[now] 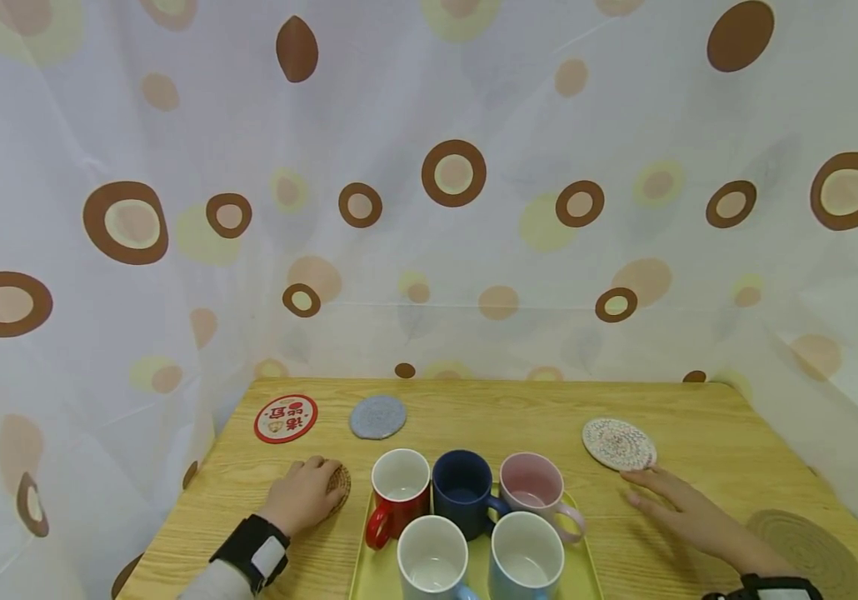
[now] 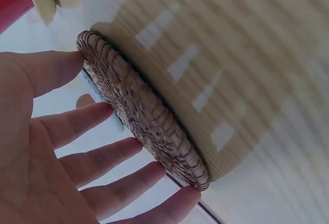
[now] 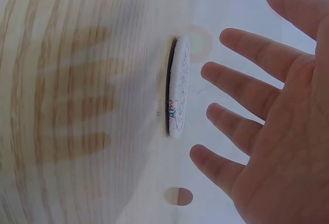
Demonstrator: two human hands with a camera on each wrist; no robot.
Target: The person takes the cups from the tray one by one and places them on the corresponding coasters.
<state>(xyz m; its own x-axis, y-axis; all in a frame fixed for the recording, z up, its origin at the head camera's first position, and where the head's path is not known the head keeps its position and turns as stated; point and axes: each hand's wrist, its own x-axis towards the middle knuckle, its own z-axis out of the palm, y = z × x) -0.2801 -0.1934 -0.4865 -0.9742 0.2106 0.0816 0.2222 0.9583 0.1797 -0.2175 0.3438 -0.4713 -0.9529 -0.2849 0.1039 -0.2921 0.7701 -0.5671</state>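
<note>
My left hand [image 1: 305, 496] is over a brown woven coaster [image 1: 340, 487] on the left of the table. In the left wrist view its spread, fairly straight fingers [image 2: 97, 162] touch the coaster's face, with the thumb at one edge. My right hand [image 1: 687, 512] hovers at the right, fingers extended, just in front of a white speckled coaster [image 1: 619, 443]. A gap shows between the right fingertips [image 3: 216, 72] and that coaster in the right wrist view. Between the hands, a yellow tray [image 1: 364, 557] bears several mugs, among them a red mug [image 1: 408, 509], a navy mug [image 1: 462, 492] and a pink mug [image 1: 532, 483].
A red-rimmed round coaster [image 1: 286, 418] and a grey-blue coaster [image 1: 378, 417] lie at the back left. A larger tan round mat [image 1: 805, 550] sits at the right, partly behind my right forearm. A patterned curtain [image 1: 474, 250] surrounds the wooden table [image 1: 489, 412].
</note>
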